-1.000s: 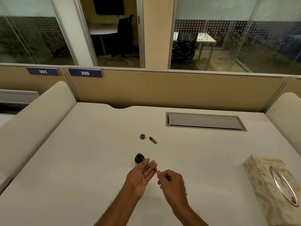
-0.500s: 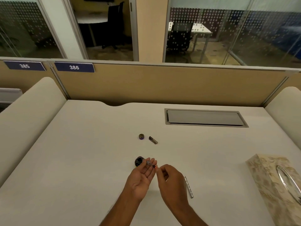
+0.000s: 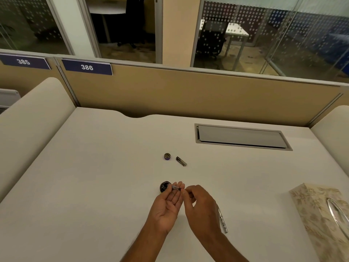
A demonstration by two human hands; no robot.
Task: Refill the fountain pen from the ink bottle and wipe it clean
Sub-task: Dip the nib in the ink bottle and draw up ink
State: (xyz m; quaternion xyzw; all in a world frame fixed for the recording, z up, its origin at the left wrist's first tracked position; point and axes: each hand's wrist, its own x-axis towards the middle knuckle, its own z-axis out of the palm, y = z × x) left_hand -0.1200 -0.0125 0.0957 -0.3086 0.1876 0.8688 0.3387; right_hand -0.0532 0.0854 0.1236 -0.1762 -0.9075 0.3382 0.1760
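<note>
One barrel (image 3: 222,222) lies by the right hand (image 3: 200,208), fingers (image 3: 187,191) pinching the pen section (image 3: 176,187) across straight left fingers (image 3: 176,194).

Left hand (image 3: 166,203) lying palm-up, fingers straight, forearm angling in from below. Right hand (image 3: 200,207) curling knuckles-up, its fingertips (image 3: 184,190) pinching the pen section (image 3: 176,187) lying across the left fingertips.
</note>
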